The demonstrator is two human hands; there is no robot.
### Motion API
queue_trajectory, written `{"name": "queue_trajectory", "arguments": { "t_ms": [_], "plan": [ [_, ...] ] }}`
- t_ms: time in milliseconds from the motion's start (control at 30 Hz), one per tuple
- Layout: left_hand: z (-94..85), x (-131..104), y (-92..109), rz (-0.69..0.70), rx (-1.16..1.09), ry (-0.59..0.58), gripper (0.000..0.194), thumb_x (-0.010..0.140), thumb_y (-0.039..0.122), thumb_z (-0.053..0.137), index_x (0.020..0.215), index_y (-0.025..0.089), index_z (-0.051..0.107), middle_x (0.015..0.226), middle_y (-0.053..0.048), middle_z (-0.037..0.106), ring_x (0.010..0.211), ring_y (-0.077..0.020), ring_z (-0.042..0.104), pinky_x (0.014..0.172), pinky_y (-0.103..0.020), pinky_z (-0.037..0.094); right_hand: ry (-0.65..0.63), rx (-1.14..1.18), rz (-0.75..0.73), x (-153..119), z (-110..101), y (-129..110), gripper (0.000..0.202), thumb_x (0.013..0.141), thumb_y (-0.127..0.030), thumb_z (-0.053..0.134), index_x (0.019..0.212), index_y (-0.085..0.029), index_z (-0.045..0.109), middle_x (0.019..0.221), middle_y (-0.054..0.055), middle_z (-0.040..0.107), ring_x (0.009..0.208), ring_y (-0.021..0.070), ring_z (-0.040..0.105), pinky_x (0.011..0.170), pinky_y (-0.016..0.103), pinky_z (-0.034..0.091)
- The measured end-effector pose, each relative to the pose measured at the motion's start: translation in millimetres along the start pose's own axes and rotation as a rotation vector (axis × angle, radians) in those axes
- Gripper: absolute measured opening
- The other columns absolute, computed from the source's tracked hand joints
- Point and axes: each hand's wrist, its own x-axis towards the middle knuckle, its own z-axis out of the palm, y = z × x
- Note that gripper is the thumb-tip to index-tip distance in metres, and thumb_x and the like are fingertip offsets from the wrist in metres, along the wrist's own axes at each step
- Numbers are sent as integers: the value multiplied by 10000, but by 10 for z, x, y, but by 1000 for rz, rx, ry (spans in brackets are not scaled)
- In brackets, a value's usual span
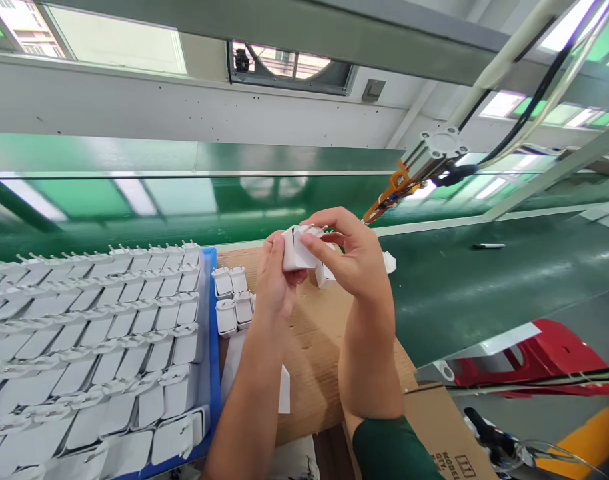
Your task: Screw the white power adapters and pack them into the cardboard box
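A small white box point(295, 252) is held in front of me, above the board. My left hand point(277, 273) wraps around its left side and underside. The fingers of my right hand point(347, 247) close on its right side and top edge; small metal pins stick out by these fingertips, and what they belong to is partly hidden. Behind the right hand, another white piece point(325, 275) rests on the board. Several white plug adapters point(227, 315) with upright pins stand left of my left wrist. Flat white card point(285, 390) lies partly under the left forearm.
A blue tray point(215, 347) at left holds many white plug adapters in rows. The brown board point(314, 360) lies beneath my hands. A pneumatic cylinder with an orange fixture point(397, 190) hangs at right. A pen point(488, 246) lies on the green belt point(449, 287); a red stool point(559, 353) stands below.
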Motion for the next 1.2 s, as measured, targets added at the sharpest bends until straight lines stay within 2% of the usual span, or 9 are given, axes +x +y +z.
{"name": "queue_trajectory", "arguments": {
  "t_ms": [167, 233, 367, 467, 567, 733, 867, 1033, 1200],
  "plan": [
    [-29, 25, -11, 99, -25, 34, 408, 790, 490, 763, 1037, 233, 565, 889, 16, 654, 643, -77, 605, 515, -156, 434, -89, 43, 110, 9, -34, 90, 365, 877, -355, 669, 1231, -298, 598, 1220, 27, 654, 1073, 166, 622, 759, 262, 572],
    [-31, 20, -6, 127, -23, 17, 419, 786, 510, 762, 1043, 256, 550, 909, 19, 650, 686, -91, 616, 536, -162, 443, -103, 51, 125, 1, -33, 80, 383, 875, -371, 673, 1243, -305, 590, 1254, 29, 647, 1097, 176, 619, 762, 268, 577],
    [-26, -15, 2, 225, -14, -38, 418, 790, 513, 757, 1085, 312, 540, 999, 19, 649, 804, -123, 637, 635, -193, 486, -58, 42, 50, -42, -25, -34, 256, 875, -335, 678, 1124, -283, 654, 1169, 13, 675, 1051, 160, 632, 770, 255, 581],
    [-26, -50, 5, 312, 2, -94, 437, 794, 460, 770, 1154, 351, 547, 1100, 8, 641, 952, -159, 640, 806, -263, 522, -21, 73, -33, -80, -17, -120, 372, 855, -292, 706, 1213, -309, 607, 1204, 7, 663, 1069, 161, 633, 831, 281, 582],
    [-47, -80, 9, 348, 0, -184, 514, 743, 391, 823, 1193, 359, 576, 1130, -8, 638, 1013, -181, 628, 881, -294, 520, -7, 120, -112, -109, -21, -152, 481, 822, -216, 736, 1258, -323, 566, 1207, 3, 668, 1075, 165, 640, 883, 306, 575],
    [-118, -96, 20, 403, 15, -304, 459, 685, 324, 848, 1077, 341, 610, 1143, -17, 628, 1048, -217, 613, 848, -316, 534, -70, 197, -189, -141, -80, -140, 514, 810, -103, 701, 1264, -305, 567, 1182, 20, 676, 1113, 192, 657, 932, 347, 571],
    [-154, -86, 19, 458, 34, -381, 431, 666, 235, 848, 1004, 337, 600, 1215, 3, 600, 1069, -208, 605, 818, -295, 537, -140, 266, -252, -134, -127, -118, 414, 823, -74, 643, 1185, -274, 610, 1184, 31, 681, 1189, 232, 625, 1023, 432, 531],
    [-145, -88, 18, 459, 16, -477, 404, 658, 142, 831, 933, 319, 594, 1306, 24, 558, 1142, -201, 585, 835, -280, 537, -152, 365, -317, -96, -136, -71, 301, 825, -122, 659, 1082, -272, 616, 1125, 32, 706, 1200, 247, 617, 1065, 485, 493],
    [-146, -92, 16, 433, -2, -526, 407, 656, 88, 806, 922, 304, 585, 1354, 18, 544, 1179, -204, 570, 846, -274, 526, -177, 434, -294, -89, -112, -50, 310, 833, -234, 691, 1106, -287, 553, 1215, 60, 677, 1221, 251, 606, 1012, 478, 518]
  ]
}}
